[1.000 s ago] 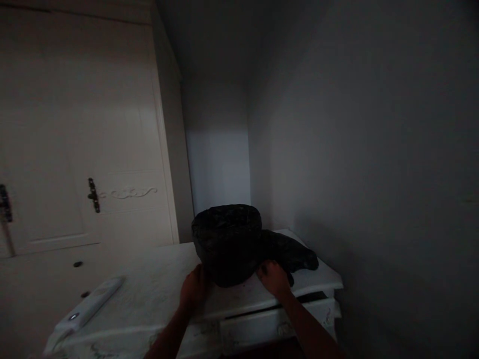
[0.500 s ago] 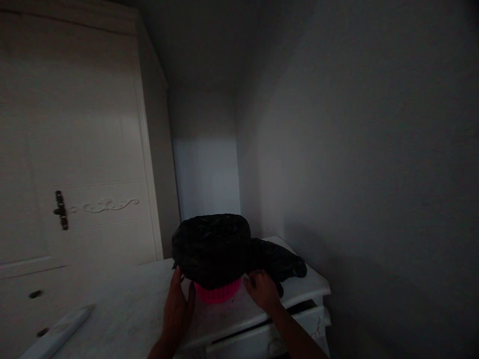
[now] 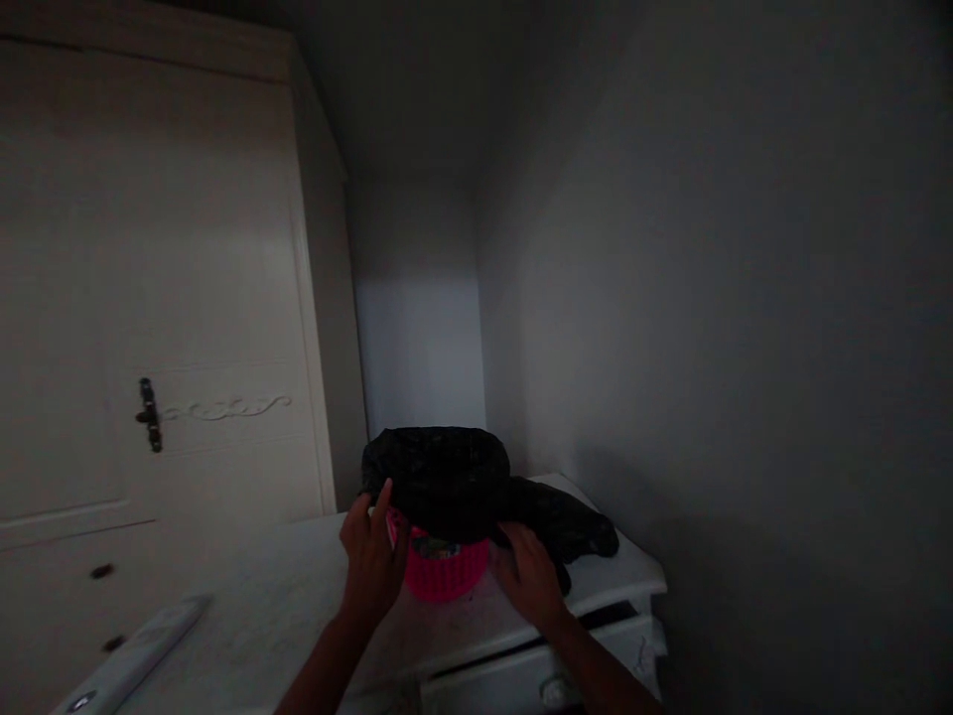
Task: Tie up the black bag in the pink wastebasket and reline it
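Note:
A crumpled black plastic bag [image 3: 447,482] covers the top of a round pink basket [image 3: 447,576] with slotted sides. Something patterned in green and white [image 3: 436,546] shows just under the bag's raised front edge; the rest of the contents is hidden. At the basket's left side, my left hand [image 3: 372,556] grips the bag's lower edge, its index finger raised and its thumb by the basket. My right hand [image 3: 530,578] has its fingers curled on the bag's edge at the basket's right. A loose length of the bag trails off behind that hand.
The basket stands on a white dresser top [image 3: 253,596], whose front drawer [image 3: 513,685] is slightly ajar. A long pale object [image 3: 141,650] lies at the left. A white wardrobe [image 3: 215,298] rises behind, and a grey wall [image 3: 707,328] borders the right. The room is dim.
Both hands have moved up, and the bag's front edge has risen with them. More of the pink basket and the patterned thing inside now show. The view has shifted slightly left.

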{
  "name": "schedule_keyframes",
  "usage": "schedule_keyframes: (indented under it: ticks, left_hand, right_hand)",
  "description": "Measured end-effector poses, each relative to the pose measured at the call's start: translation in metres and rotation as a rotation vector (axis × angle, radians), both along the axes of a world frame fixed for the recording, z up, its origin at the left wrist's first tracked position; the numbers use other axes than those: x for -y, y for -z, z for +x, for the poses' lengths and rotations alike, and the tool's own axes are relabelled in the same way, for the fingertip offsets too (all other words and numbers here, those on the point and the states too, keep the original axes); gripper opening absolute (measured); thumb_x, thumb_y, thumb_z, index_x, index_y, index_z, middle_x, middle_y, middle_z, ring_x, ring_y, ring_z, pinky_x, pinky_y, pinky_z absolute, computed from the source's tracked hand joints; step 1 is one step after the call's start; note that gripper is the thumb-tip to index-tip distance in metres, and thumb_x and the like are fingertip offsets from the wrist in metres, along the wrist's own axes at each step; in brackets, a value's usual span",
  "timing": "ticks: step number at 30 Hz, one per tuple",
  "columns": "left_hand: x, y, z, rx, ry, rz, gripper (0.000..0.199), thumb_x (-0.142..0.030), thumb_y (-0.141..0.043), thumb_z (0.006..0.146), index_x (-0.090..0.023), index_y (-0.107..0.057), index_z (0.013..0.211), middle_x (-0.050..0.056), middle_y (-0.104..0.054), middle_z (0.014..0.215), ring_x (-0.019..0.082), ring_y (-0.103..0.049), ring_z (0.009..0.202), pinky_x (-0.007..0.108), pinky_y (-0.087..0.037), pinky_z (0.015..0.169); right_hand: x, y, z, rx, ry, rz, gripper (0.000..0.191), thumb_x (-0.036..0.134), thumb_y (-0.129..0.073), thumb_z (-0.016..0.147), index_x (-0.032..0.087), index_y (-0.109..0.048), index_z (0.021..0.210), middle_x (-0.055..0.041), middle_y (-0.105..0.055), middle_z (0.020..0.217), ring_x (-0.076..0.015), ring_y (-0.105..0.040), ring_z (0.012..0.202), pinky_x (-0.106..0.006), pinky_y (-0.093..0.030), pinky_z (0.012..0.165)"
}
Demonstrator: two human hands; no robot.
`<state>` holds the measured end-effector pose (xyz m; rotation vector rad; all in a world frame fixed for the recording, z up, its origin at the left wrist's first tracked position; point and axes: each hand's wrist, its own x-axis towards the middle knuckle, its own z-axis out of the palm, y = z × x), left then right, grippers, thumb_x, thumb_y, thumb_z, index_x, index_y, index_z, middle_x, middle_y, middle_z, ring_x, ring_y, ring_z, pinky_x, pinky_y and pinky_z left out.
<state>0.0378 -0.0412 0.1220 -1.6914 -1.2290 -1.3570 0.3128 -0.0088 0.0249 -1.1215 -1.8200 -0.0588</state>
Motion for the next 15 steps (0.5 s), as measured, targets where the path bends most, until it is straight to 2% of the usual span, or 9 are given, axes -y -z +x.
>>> schedule_keyframes:
  ticks: [4, 6, 8, 11, 13, 15]
  left_hand:
    - [0.004, -0.022, 0.001, 0.001, 0.037, -0.062, 0.056, -0.035, -0.045, 0.103, -0.022, -0.04, 0.157, 0.018, -0.049, 0.141, 0.033, -0.045, 0.138, 0.055, -0.037, 0.116]
    - [0.007, -0.031, 0.001, -0.014, 0.042, -0.102, 0.052, -0.036, -0.044, 0.103, -0.022, -0.047, 0.154, 0.017, -0.052, 0.141, 0.033, -0.046, 0.137, 0.054, -0.036, 0.116]
    - [0.01, -0.039, 0.003, -0.037, 0.026, -0.13, 0.048, -0.037, -0.044, 0.103, -0.023, -0.057, 0.147, 0.017, -0.056, 0.138, 0.033, -0.048, 0.134, 0.054, -0.036, 0.115]
    - [0.014, -0.051, 0.008, -0.088, 0.005, -0.171, 0.042, -0.038, -0.046, 0.102, -0.024, -0.069, 0.134, 0.016, -0.064, 0.131, 0.034, -0.053, 0.128, 0.054, -0.039, 0.111]
    - [0.016, -0.061, 0.012, -0.117, 0.01, -0.21, 0.038, -0.038, -0.048, 0.101, -0.025, -0.073, 0.127, 0.015, -0.068, 0.125, 0.033, -0.055, 0.124, 0.052, -0.04, 0.108]
    - [0.018, -0.072, 0.016, -0.124, 0.021, -0.255, 0.036, -0.038, -0.048, 0.101, -0.024, -0.075, 0.12, 0.014, -0.071, 0.119, 0.032, -0.058, 0.119, 0.05, -0.041, 0.106]
  right_hand:
    - [0.002, -0.008, -0.01, -0.2, -0.066, 0.125, 0.062, 0.041, -0.06, 0.098, 0.024, -0.041, 0.154, -0.0153, -0.055, 0.148, -0.0265, -0.063, 0.125, -0.042, -0.056, 0.105]
    - [0.001, -0.016, -0.019, -0.267, -0.075, 0.125, 0.063, 0.044, -0.061, 0.097, 0.024, -0.041, 0.154, -0.0159, -0.055, 0.146, -0.0254, -0.066, 0.118, -0.04, -0.058, 0.101]
    - [0.0, -0.025, -0.025, -0.297, -0.079, 0.108, 0.053, 0.044, -0.059, 0.098, 0.023, -0.049, 0.146, -0.0149, -0.059, 0.137, -0.0251, -0.066, 0.114, -0.04, -0.058, 0.098]
    - [-0.002, -0.04, -0.029, -0.326, -0.084, 0.095, 0.03, 0.04, -0.047, 0.104, 0.023, -0.062, 0.122, -0.0124, -0.064, 0.122, -0.0248, -0.064, 0.113, -0.041, -0.054, 0.101]
    - [-0.003, -0.051, -0.028, -0.355, -0.089, 0.091, 0.03, 0.038, -0.038, 0.107, 0.024, -0.064, 0.111, -0.0111, -0.064, 0.117, -0.0241, -0.062, 0.113, -0.042, -0.052, 0.102]
    - [-0.004, -0.061, -0.027, -0.401, -0.082, 0.091, 0.033, 0.039, -0.033, 0.108, 0.025, -0.062, 0.108, -0.0105, -0.064, 0.113, -0.0236, -0.062, 0.11, -0.041, -0.05, 0.102]
